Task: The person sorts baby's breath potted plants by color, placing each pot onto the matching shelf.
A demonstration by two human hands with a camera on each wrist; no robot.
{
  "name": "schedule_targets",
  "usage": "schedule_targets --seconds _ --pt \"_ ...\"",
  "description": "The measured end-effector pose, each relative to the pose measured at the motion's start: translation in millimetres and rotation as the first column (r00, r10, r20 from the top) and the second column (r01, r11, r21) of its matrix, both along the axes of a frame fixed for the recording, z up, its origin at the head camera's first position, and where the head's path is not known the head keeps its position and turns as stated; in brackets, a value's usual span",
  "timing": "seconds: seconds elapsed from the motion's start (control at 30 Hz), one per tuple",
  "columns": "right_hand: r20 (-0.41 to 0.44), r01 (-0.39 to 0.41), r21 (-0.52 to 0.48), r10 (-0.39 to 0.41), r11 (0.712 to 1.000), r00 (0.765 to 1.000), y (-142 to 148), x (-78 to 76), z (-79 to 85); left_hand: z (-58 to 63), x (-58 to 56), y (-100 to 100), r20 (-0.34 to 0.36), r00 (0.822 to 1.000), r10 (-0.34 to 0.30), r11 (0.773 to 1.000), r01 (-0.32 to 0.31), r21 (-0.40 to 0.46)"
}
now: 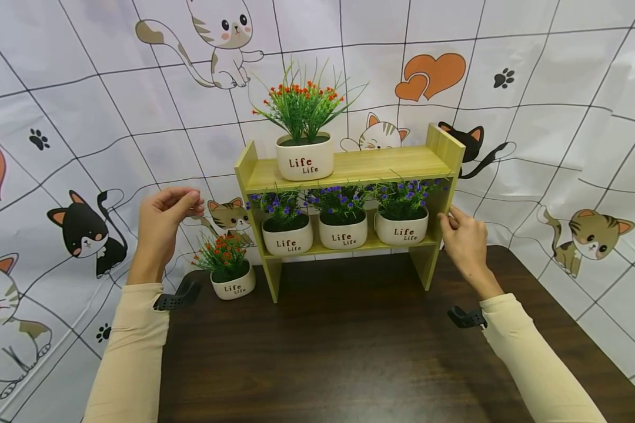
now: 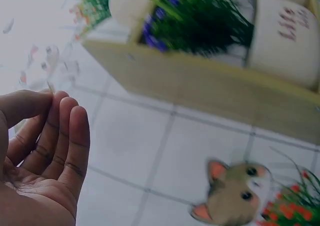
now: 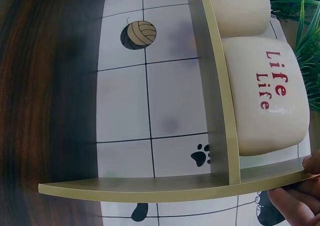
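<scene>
A small two-tier wooden shelf (image 1: 381, 161) stands on the dark table against the wall. My right hand (image 1: 463, 238) pinches the edge of its right side panel, the thumb (image 3: 312, 162) on the inner face and fingers outside. My left hand (image 1: 164, 214) is raised left of the shelf, fingers loosely curled, thumb tip near the index fingertip, no object visible in it. On the top board sits a white "Life" pot (image 1: 305, 157) with orange flowers. Three pots with purple flowers, including the right-hand one (image 1: 402, 226), fill the lower board.
Another white pot (image 1: 233, 283) with orange-red flowers stands on the table (image 1: 349, 352) left of the shelf, below my left hand. Behind everything hangs a white wall covering (image 1: 550, 135) with grid lines, cartoon cats and hearts. Black straps (image 1: 468, 317) are on both wrists.
</scene>
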State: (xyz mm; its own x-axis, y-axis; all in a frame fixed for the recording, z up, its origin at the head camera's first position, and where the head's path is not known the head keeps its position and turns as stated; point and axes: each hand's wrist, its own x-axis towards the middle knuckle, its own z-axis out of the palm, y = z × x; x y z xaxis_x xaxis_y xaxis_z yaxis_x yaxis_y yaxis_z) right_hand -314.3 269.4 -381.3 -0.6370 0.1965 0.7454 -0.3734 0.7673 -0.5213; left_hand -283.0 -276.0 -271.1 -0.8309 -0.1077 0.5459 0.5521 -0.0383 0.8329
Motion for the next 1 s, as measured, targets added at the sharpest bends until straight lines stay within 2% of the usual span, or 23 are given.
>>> schedule_targets --seconds 0.13,0.27,0.47,0.67,0.8,0.9,1.0 --pt "0.002 0.003 -0.001 -0.003 1.0 1.0 1 -0.5 -0.7 -26.7 -3.3 -17 0.052 0.998 0.03 0.999 -0.033 0.042" --pt "-0.007 0.006 -0.005 -0.006 1.0 1.0 2 -1.8 -2.6 -55.6 -6.2 -31 0.132 0.985 0.108 0.991 -0.117 0.066" --pt "-0.029 0.008 0.0 -0.008 1.0 1.0 3 -4.1 -2.6 -101.2 -11.5 -42 0.228 0.947 0.227 0.967 -0.247 0.064" --pt "-0.035 0.002 -0.001 -0.002 1.0 0.999 2 -4.9 -2.9 -150.5 -15.4 -51 0.305 0.902 0.304 0.943 -0.33 0.036" --pt "-0.026 0.0 -0.003 0.0 1.0 1.0 2 -4.7 -3.2 -174.8 -15.5 -57 0.346 0.861 0.374 0.924 -0.377 -0.062" --pt "-0.023 0.0 -0.002 -0.001 1.0 1.0 2 -4.4 -3.3 -187.0 -14.8 -59 0.345 0.828 0.443 0.897 -0.403 -0.184" --pt "-0.027 -0.001 0.002 0.001 1.0 1.0 3 -4.5 -3.4 -196.9 -15.8 -61 0.33 0.808 0.488 0.866 -0.402 -0.296"
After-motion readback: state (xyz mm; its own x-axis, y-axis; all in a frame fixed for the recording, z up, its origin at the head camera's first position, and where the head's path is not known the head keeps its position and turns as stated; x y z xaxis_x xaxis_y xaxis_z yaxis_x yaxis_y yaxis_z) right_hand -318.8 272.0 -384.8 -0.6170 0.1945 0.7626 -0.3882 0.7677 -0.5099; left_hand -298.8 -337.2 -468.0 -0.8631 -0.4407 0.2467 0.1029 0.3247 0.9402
